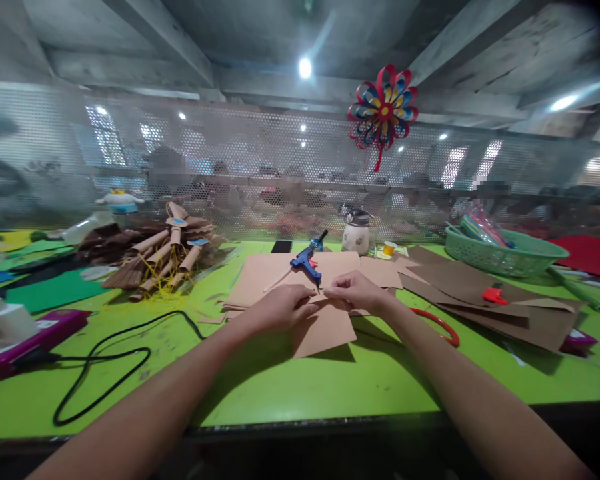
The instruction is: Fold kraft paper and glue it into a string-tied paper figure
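A sheet of tan kraft paper is raised a little off the green table, its far edge between my two hands. My left hand is closed on the left part of that edge, thumb toward me. Closed on the right part, my right hand has its fingertips pinched together. Just beyond my hands a blue glue gun rests on a stack of tan paper, its nozzle pointing toward me. A clear glue stick sticks out of it to the left.
Rolled brown paper pieces lie at left, near a purple power strip with a black cord. At right are darker brown sheets, a red ring and a green basket. A white jar stands behind.
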Tool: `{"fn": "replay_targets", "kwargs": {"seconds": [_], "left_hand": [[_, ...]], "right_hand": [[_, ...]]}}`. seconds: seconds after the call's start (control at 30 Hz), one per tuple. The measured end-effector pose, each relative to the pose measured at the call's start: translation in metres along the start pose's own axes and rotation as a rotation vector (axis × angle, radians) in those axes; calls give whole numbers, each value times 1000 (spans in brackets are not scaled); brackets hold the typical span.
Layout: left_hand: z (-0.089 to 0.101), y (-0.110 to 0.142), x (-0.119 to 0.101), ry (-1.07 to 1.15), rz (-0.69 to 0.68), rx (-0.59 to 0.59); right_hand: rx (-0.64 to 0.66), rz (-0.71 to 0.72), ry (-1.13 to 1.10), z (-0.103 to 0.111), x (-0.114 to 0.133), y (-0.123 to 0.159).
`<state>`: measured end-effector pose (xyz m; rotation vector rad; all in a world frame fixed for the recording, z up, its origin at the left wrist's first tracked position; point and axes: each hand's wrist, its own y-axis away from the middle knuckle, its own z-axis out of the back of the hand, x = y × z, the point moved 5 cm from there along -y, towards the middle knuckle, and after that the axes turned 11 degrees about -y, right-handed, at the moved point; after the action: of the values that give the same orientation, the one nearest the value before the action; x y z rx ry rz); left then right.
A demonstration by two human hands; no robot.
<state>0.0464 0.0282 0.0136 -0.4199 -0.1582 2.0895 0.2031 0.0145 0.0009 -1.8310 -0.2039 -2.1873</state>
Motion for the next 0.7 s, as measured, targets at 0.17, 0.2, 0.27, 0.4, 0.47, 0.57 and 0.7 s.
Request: {"fn": "replay_targets", "kwargs": {"seconds": [0.17, 0.2, 0.27, 0.4, 0.47, 0.57, 0.7], "left_hand": [[-6, 0, -15, -185, -60, -82], [-6, 1, -15, -190, -62, -94], [-4, 3, -13, -199, -55, -124], [5, 4, -6, -182, 37, -170], [7, 4, -3, -144, 80, -180], [9, 2, 0, -78, 104, -194], [10, 1, 0, 106, 82, -139]], "right_hand": [[-34, 8, -10, -15, 5, 2], [-57, 12, -32, -16, 6, 2], [-115, 12, -103, -17, 7, 3], [-185, 11, -246, -17, 6, 3], [-139, 10, -286, -20, 5, 2], [-48, -12, -328, -25, 3, 3], [-30, 14, -315, -25, 4, 6]]}}
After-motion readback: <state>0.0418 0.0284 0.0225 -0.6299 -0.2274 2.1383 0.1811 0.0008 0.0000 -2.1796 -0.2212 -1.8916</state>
